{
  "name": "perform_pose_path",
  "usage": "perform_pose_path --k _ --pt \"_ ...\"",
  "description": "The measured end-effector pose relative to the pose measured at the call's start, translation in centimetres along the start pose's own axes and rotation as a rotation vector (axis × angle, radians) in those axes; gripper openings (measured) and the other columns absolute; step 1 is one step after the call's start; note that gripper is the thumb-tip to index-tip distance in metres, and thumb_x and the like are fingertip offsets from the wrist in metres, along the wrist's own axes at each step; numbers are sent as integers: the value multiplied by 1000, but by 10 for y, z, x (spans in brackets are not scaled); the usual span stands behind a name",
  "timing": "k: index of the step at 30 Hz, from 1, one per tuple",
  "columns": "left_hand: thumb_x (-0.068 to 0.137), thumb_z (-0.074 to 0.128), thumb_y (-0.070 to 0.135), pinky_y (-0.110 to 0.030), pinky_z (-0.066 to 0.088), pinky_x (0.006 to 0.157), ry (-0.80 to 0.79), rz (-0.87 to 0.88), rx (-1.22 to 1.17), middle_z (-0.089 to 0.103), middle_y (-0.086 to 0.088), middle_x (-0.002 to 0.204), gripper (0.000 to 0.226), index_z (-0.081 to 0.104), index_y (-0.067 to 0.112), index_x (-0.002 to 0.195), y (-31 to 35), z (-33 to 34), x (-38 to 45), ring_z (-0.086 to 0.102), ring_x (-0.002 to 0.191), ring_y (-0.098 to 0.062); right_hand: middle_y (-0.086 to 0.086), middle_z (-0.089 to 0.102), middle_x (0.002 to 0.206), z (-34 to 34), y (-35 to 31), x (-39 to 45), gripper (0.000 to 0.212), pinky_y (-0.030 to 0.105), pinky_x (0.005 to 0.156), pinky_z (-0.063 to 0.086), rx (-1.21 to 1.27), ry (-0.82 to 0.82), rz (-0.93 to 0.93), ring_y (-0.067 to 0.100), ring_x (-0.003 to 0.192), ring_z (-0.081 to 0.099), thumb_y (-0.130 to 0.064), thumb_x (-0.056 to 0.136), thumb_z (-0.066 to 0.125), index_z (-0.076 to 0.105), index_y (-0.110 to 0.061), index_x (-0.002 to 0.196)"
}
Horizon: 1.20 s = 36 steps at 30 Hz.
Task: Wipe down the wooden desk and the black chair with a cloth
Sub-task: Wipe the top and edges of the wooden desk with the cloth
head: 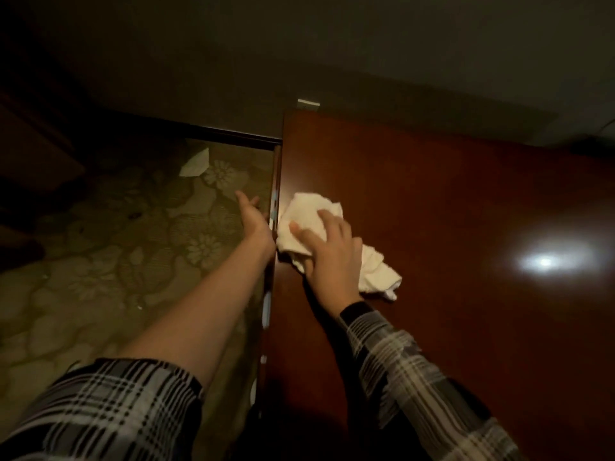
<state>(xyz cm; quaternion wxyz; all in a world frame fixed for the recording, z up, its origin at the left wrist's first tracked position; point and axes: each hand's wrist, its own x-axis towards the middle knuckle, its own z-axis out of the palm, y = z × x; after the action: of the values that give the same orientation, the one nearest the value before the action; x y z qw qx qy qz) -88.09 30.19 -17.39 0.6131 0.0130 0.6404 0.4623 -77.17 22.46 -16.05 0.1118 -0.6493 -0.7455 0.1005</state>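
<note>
A glossy dark red-brown wooden desk [449,211] fills the right half of the view. A crumpled white cloth [307,212] lies near the desk's left edge. My right hand [329,247] lies on top of the cloth with its fingers spread, pressing it onto the desk. My left hand [254,217] is held just off the desk's left edge, beside the cloth, fingers straight and holding nothing. The black chair is not in view.
A patterned green carpet [116,261] covers the floor left of the desk, with a white scrap of paper [195,164] on it. A dark baseboard [233,136] and wall run behind. A bright lamp reflection [545,262] shines on the desk's right part.
</note>
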Motion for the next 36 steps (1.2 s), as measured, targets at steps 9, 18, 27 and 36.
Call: perform_pose_path --k 9,18,27,36 --pt "99 11 52 -41 17 112 -47 8 303 28 -9 152 63 38 15 143 -6 -58 -75 30 138 -23 15 57 122 -29 -10 -92 42 35 86 42 314 -189 -79 30 112 44 -7 75 65 69 -25 113" --pt "101 10 48 -44 18 112 14 27 273 36 -11 148 63 43 9 139 -26 -65 -80 40 132 -24 2 62 115 -81 42 41 33 7 73 47 881 -93 293 10 99 60 -13 88 65 61 -9 121" --pt "97 0 52 -32 35 90 51 -70 61 38 -14 146 72 39 10 141 -52 -86 -94 42 130 -28 14 42 139 -29 59 73 45 44 99 33 59 -132 -123 35 126 35 -23 89 56 52 -29 134" --pt "95 -4 55 -35 34 95 92 -90 75 45 -17 140 78 44 11 137 -91 -124 -121 45 127 -28 17 42 140 -23 10 -37 53 41 90 33 45 -179 -249 36 124 36 -14 78 67 57 -28 129"
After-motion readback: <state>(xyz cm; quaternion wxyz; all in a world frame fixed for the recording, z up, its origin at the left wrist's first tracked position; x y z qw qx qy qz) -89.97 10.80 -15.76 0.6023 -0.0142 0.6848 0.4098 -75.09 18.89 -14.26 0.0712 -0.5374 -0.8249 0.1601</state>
